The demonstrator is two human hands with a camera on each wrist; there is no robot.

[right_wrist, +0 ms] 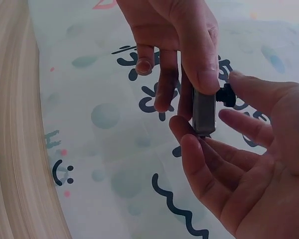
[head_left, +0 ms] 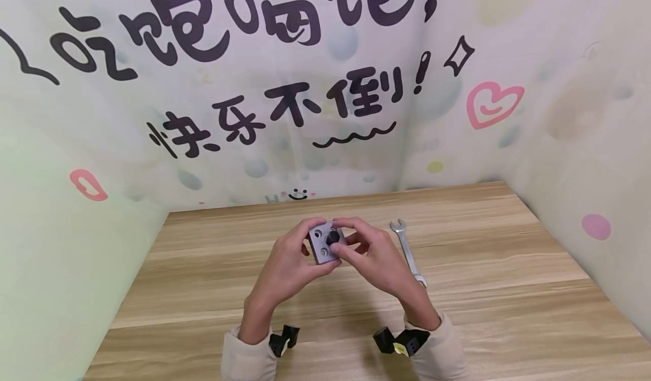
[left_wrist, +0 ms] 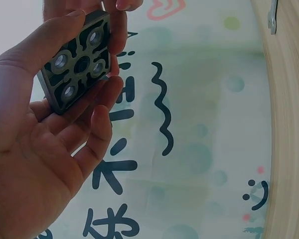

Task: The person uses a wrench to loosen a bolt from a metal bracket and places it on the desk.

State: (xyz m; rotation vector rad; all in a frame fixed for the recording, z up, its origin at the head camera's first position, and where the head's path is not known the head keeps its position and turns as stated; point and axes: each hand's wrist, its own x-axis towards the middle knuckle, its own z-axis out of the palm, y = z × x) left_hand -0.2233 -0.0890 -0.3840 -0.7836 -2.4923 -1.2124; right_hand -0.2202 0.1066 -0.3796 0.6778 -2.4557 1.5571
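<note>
Above the table, my left hand grips a grey square metal plate by its edges. Round holes lie near its corners. A black bolt with a thick knob-like head stands out from the plate's face. My right hand has thumb and index finger at the bolt's head, pinching it, with other fingers against the plate's edge. In the left wrist view the plate's back is ribbed and faces the camera. Seen edge-on in the right wrist view, the bolt has a short stretch of thread showing beside the plate.
An open-ended wrench lies on the wooden table, just right of my right hand. Behind the table stands a wall covering with large black lettering. Side walls close in the left and right.
</note>
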